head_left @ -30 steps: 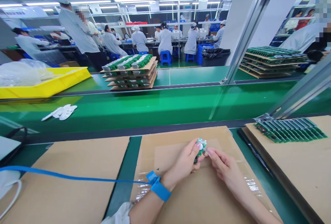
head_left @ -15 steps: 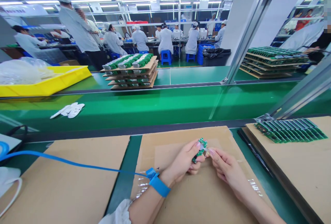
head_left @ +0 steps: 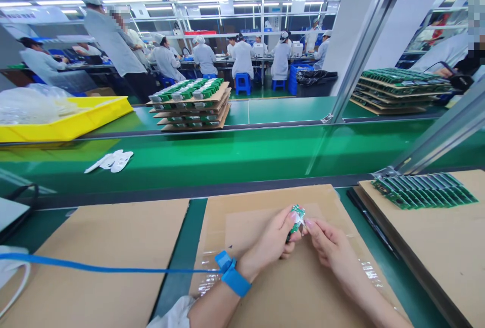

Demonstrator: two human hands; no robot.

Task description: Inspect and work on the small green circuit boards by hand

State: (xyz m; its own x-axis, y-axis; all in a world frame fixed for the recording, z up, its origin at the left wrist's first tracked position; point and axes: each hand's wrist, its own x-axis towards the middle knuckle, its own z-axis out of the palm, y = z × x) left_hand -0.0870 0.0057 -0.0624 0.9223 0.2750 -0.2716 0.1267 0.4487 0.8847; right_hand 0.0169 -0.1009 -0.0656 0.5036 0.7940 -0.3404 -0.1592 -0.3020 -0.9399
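My left hand (head_left: 276, 233) is closed around a small green circuit board (head_left: 299, 211), its thumb lying across the top face. A pale, whitish piece shows on the board beside the thumb. At the board's right edge, my right hand (head_left: 330, 243) pinches something small and whitish, too small to name. Both hands are above a brown cardboard sheet (head_left: 295, 287). Around my left wrist is a blue strap (head_left: 237, 280) with a blue cord (head_left: 113, 269) running off to the left.
Several circuit boards (head_left: 424, 191) stand in a row on cardboard at right. Beyond the green strip (head_left: 227, 158), which carries white flat pieces (head_left: 113, 160), are stacked board trays (head_left: 193, 105) and a yellow bin (head_left: 76, 123). A metal post (head_left: 364, 60) rises at right. Co-workers sit behind.
The white flat pieces have shifted right along the green strip. The blue cord hangs lower at left. The board has turned slightly in my left hand, and my right fingers stay at its edge.
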